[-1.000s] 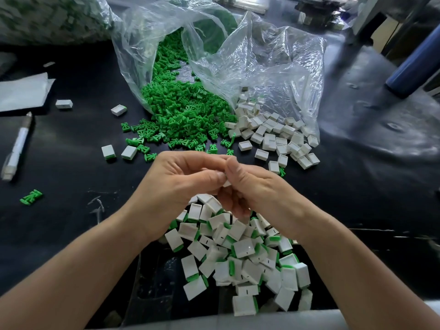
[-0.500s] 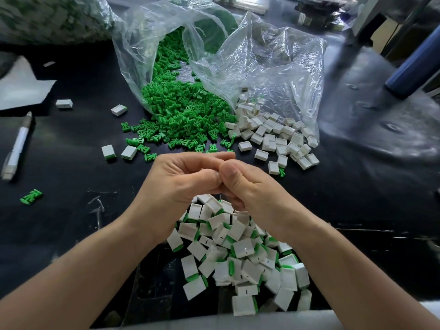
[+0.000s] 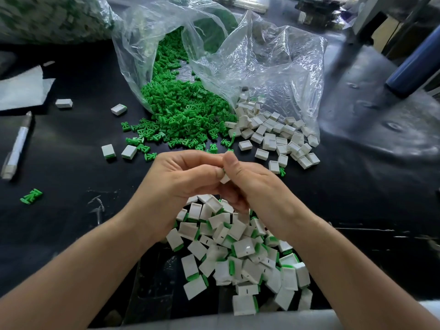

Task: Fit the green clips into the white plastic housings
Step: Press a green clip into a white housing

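My left hand (image 3: 181, 179) and my right hand (image 3: 250, 184) meet at mid-frame and together pinch one white housing (image 3: 225, 178); a sliver of green shows at its top edge between the thumbs. Beyond the hands a heap of loose green clips (image 3: 181, 115) spills from a clear plastic bag (image 3: 250, 60). To its right lies a pile of empty white housings (image 3: 273, 134). Under my wrists sits a heap of white housings with green clips fitted (image 3: 240, 253).
Black table surface (image 3: 71, 222) all around. A white pen (image 3: 16, 148) and white paper (image 3: 21, 89) lie at the far left, with a stray green clip (image 3: 31, 196) and several loose housings (image 3: 119, 151) nearby. A blue cylinder (image 3: 414, 65) stands at the right.
The hands stayed together at mid-frame; the thumbs shifted and the white housing now shows below them, between the two hands.
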Demonstrator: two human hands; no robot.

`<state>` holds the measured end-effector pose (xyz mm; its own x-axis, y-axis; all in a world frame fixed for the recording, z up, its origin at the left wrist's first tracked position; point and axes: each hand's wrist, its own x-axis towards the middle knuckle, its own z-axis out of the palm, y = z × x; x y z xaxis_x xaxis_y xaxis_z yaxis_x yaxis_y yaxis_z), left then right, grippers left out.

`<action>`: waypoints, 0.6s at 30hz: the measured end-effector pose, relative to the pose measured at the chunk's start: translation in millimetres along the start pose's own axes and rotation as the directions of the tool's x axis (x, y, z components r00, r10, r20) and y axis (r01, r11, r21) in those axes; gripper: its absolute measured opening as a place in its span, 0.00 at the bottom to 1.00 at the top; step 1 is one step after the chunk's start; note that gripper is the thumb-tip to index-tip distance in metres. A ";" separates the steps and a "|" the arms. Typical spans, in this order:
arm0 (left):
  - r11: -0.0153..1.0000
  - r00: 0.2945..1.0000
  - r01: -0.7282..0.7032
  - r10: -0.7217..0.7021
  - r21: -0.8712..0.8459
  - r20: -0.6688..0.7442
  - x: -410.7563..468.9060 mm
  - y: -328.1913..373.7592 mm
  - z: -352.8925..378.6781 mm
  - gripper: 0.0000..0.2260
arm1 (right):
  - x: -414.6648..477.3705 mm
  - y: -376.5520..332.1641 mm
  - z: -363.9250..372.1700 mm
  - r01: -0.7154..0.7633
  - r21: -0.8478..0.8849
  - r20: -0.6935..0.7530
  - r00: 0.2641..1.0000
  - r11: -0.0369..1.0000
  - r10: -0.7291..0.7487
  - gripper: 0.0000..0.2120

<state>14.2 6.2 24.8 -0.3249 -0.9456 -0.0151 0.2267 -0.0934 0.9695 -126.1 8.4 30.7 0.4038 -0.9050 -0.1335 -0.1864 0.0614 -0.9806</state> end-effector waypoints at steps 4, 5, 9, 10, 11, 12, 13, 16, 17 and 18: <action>1.000 0.999 0.029 -0.028 -0.007 0.030 -0.1 -0.3 -1.1 0.07 | 0.5 0.8 -4.2 -0.076 -0.004 -0.006 0.997 0.997 0.076 0.32; 0.999 0.999 0.035 -0.035 -0.011 0.036 -0.2 0.4 -0.2 0.06 | 0.4 0.9 -5.9 -0.083 0.003 -0.005 0.997 0.997 0.083 0.33; 0.996 0.993 0.084 -0.083 0.007 -0.082 2.5 -1.7 -0.8 0.13 | 1.7 0.2 -16.3 -0.092 -0.017 -0.105 0.990 0.996 0.089 0.31; 0.995 0.990 0.095 -0.093 0.014 -0.107 2.8 -2.3 -1.3 0.13 | 2.9 0.4 -19.1 -0.093 -0.006 -0.136 0.986 0.996 0.091 0.30; 0.994 0.988 0.104 -0.101 0.018 -0.117 2.6 -2.5 -1.6 0.12 | 4.1 0.8 -21.7 -0.095 0.001 -0.166 0.982 0.996 0.094 0.28; 0.994 0.987 0.110 -0.106 0.022 -0.120 2.1 -2.1 -1.6 0.10 | 5.6 1.7 -24.5 -0.097 -0.007 -0.195 0.976 0.995 0.094 0.26; 0.993 0.987 0.113 -0.109 0.027 -0.121 1.6 -1.7 -1.5 0.09 | 7.0 3.4 -27.4 -0.101 -0.029 -0.226 0.970 0.994 0.092 0.25; 0.993 0.987 0.110 -0.103 0.049 -0.123 1.4 -1.0 -1.5 0.06 | 11.3 10.1 -37.6 -0.133 -0.136 -0.340 0.937 0.982 0.080 0.20; 0.992 0.988 0.104 -0.096 0.066 -0.122 1.1 0.0 -1.6 0.06 | 12.9 12.9 -41.3 -0.147 -0.186 -0.387 0.920 0.972 0.065 0.19; 0.991 0.990 0.095 -0.084 0.089 -0.118 0.7 0.9 -1.6 0.07 | 14.6 15.7 -45.1 -0.160 -0.238 -0.435 0.900 0.958 0.042 0.18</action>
<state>15.7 4.9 25.2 -0.2326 -0.9645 -0.1251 0.1120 -0.1544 0.9816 -163.5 -22.8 19.9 -0.0341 -0.9945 -0.0988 -0.4559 0.1034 -0.8840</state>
